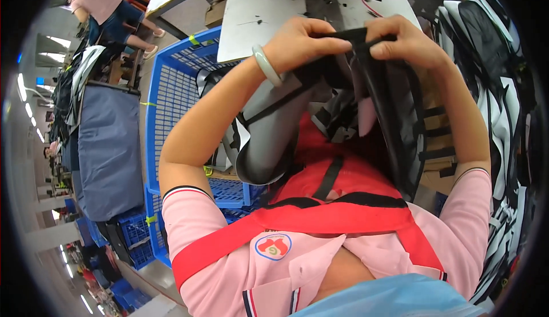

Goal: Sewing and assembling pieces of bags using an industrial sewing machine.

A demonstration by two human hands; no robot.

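A worker's left hand point(302, 43) and right hand point(407, 43) pinch the black edge of a grey-and-black fabric piece point(374, 82) (a pale bangle point(265, 68) circles one wrist) between red apron point(366, 174) and white bench point(251, 31).

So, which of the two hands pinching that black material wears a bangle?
The left hand: a pale bangle circles its wrist, while the wrist of the right hand is bare.
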